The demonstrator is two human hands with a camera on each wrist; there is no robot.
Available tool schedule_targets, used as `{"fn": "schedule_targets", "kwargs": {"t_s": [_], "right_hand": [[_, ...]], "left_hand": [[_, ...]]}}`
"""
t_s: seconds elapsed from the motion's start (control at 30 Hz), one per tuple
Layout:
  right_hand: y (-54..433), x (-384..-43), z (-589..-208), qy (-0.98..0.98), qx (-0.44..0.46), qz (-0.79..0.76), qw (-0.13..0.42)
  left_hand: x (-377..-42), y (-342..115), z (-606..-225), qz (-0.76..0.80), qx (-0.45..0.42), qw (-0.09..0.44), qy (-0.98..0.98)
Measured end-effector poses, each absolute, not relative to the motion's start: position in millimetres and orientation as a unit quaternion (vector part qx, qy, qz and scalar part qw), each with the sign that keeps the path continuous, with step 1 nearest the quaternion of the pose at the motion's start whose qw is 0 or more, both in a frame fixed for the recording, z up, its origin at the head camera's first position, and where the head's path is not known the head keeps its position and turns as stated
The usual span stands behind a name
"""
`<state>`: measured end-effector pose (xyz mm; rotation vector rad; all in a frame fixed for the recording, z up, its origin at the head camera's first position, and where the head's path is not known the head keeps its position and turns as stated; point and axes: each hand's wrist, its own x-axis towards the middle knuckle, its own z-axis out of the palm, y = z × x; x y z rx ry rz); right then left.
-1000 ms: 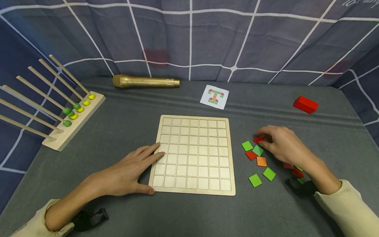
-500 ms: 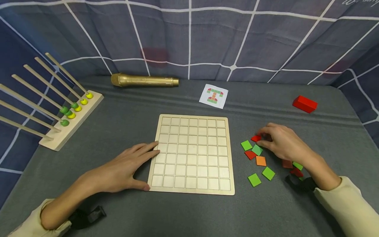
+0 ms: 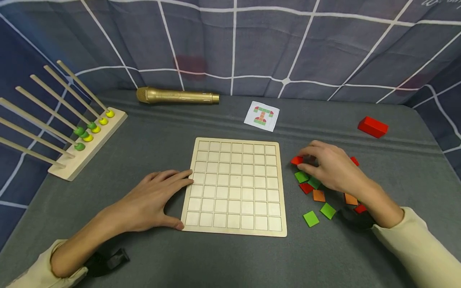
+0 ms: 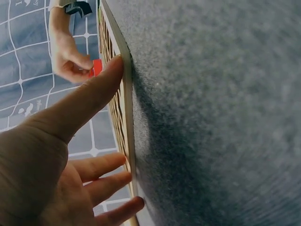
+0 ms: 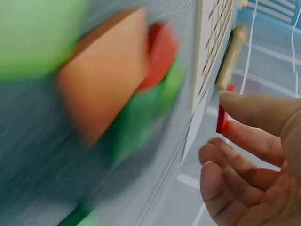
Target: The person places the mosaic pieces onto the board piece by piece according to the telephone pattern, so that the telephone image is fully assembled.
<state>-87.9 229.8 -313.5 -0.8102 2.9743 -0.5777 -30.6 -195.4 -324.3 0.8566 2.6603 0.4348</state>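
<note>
Beyond the board (image 3: 235,181) lie a microphone (image 3: 178,96) and card (image 3: 261,116); left hand (image 3: 153,203), spread, touches its left edge; right hand (image 3: 327,165) pinches a red tile (image 3: 296,161).

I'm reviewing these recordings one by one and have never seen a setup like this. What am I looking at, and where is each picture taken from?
There is no machine here, just a person's bare hands. The head view looks forward and down; each wrist view looks at that hand's work. The left hand rests its thumb and fingers at the left edge of a wooden grid board. The right hand pinches a red tile with thumb and finger. Below it lie loose coloured tiles, partly blurred in the right wrist view. Farther back on the grey surface are a printed card, a gold microphone and a red block. A pegged stand with beads is at the picture's left.
</note>
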Motion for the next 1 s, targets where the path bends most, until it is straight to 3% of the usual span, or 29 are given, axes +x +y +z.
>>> {"fn": "schedule_targets", "kwargs": {"t_s": [0.27,0.57,0.77,1.0], "right_hand": [[158,-106,-308,0.92,-0.306,-0.242,0.001],[84,-127,-314,0.901,-0.343,-0.258,0.061],[59,-142,-324,0.906,-0.327,-0.241,0.121],[50,-149,-328,0.906,-0.321,-0.234,0.149]], "left_hand": [[-32,-194,-324,0.138,0.297,0.15,0.933],[-33,-196,-328,0.162,0.292,0.159,0.929],[-33,-197,-330,0.173,0.29,0.161,0.928],[-33,-197,-331,0.177,0.288,0.164,0.927]]}}
